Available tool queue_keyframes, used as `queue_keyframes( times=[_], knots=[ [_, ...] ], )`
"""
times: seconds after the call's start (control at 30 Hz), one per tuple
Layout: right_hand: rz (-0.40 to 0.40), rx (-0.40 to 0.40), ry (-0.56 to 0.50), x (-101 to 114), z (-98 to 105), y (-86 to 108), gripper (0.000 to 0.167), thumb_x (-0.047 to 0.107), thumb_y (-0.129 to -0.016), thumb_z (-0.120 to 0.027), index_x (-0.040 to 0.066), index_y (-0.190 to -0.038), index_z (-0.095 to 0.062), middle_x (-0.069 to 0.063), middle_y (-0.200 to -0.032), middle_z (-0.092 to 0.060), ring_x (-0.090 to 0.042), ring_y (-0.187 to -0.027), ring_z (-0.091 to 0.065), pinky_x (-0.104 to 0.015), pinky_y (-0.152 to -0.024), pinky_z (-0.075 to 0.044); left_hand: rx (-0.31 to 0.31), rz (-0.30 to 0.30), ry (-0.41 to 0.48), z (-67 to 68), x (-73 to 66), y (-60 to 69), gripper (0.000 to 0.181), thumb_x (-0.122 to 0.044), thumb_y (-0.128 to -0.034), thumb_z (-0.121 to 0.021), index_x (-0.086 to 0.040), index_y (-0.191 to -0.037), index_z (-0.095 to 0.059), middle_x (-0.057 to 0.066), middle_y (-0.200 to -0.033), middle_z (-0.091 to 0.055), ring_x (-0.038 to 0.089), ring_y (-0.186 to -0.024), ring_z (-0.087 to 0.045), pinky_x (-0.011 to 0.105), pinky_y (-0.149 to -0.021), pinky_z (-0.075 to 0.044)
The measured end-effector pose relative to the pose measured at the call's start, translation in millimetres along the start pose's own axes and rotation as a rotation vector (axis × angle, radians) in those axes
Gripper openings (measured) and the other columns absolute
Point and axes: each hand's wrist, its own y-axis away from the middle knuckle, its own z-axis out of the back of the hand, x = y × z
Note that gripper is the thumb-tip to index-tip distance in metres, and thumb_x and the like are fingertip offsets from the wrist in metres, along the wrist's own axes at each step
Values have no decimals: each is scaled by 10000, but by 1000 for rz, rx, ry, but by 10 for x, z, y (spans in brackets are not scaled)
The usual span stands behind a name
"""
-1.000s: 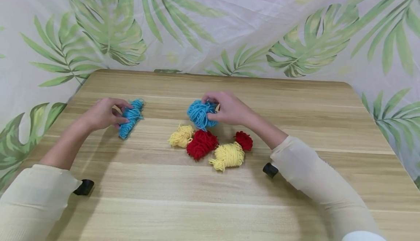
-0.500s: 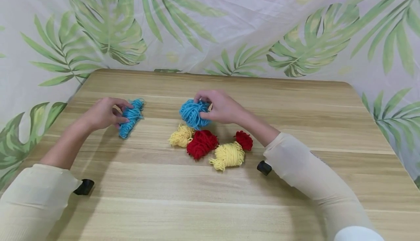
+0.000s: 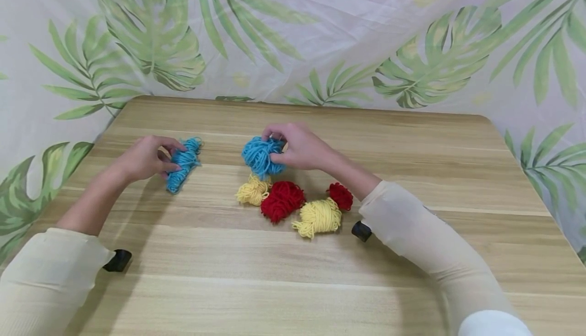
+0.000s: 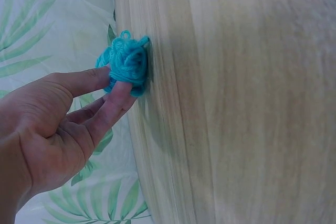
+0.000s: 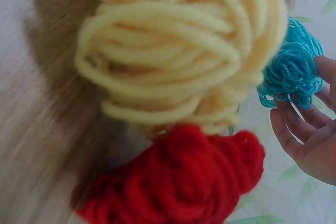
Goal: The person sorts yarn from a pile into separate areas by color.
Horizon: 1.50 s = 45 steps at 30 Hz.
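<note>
At the table's left, my left hand (image 3: pixel 148 159) pinches a narrow blue yarn bundle (image 3: pixel 184 162) between thumb and fingers; the left wrist view shows the same hand (image 4: pixel 58 124) and bundle (image 4: pixel 129 61). My right hand (image 3: pixel 299 147) grips a rounder blue yarn bundle (image 3: pixel 259 156) behind the others. A small yellow bundle (image 3: pixel 253 190), a red bundle (image 3: pixel 283 201), a larger yellow bundle (image 3: pixel 319 217) and a small red one (image 3: pixel 341 196) lie in a row. In the right wrist view, yellow yarn (image 5: pixel 178 51) and red yarn (image 5: pixel 181 182) fill the foreground, with the held blue bundle (image 5: pixel 294 69) behind.
The wooden table (image 3: pixel 229 285) has rounded far corners. A leaf-patterned cloth (image 3: pixel 339 26) hangs behind it and shows at both sides. Black devices stick out at the left cuff (image 3: pixel 117 261) and the right cuff (image 3: pixel 361 231).
My right hand has moved left with the round blue bundle, which is now behind the small yellow one and nearer the left bundle. My left hand has stayed in place.
</note>
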Motion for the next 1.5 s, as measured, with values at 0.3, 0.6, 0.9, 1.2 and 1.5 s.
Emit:
queue_keyframes(
  times=[0.3, 0.6, 0.9, 1.2, 1.5],
  knots=[
    [4, 26, 1, 69, -53, -99, 245, 50, -894, -708, 32, -1137, -679, -101, -978, -685, -197, -838, -592, -254, -745, -495, 0, 2, 0, -8, 6, -13, 406, 119, -899, -724, 175, -1276, -587, 225, -1025, -510, 161, -699, -668, 323, -574, -602],
    [-9, 30, 27, 140, -126, -189, 240, 68, -907, -725, 60, -1145, -688, -92, -1013, -679, -192, -855, -561, -247, -737, -459, 5, 9, -5, -10, -23, -11, 406, 126, -898, -719, 179, -1277, -585, 227, -1029, -502, 178, -717, -673, 326, -578, -604],
    [-9, 47, 39, 158, -159, -233, 239, 79, -913, -720, 71, -1149, -684, -79, -1020, -673, -176, -829, -544, -245, -733, -448, 15, 0, 15, -3, 9, -10, 406, 129, -897, -719, 188, -1273, -579, 217, -1014, -498, 130, -704, -655, 321, -581, -609],
    [-32, 43, 12, 152, -155, -255, 234, 78, -923, -725, 79, -1152, -680, -79, -1014, -664, -184, -858, -545, -246, -731, -452, 18, 1, 42, -1, 21, -16, 411, 140, -900, -707, 185, -1286, -574, 210, -1032, -491, 103, -704, -639, 319, -593, -613],
    [-21, 26, 8, 166, -153, -314, 231, 79, -917, -713, 84, -1147, -686, -85, -1026, -659, -189, -870, -540, -256, -741, -445, 8, -1, 1, -2, -5, -10, 389, 141, -892, -711, 183, -1259, -590, 221, -1020, -511, 130, -718, -652, 318, -577, -605]
  ],
)
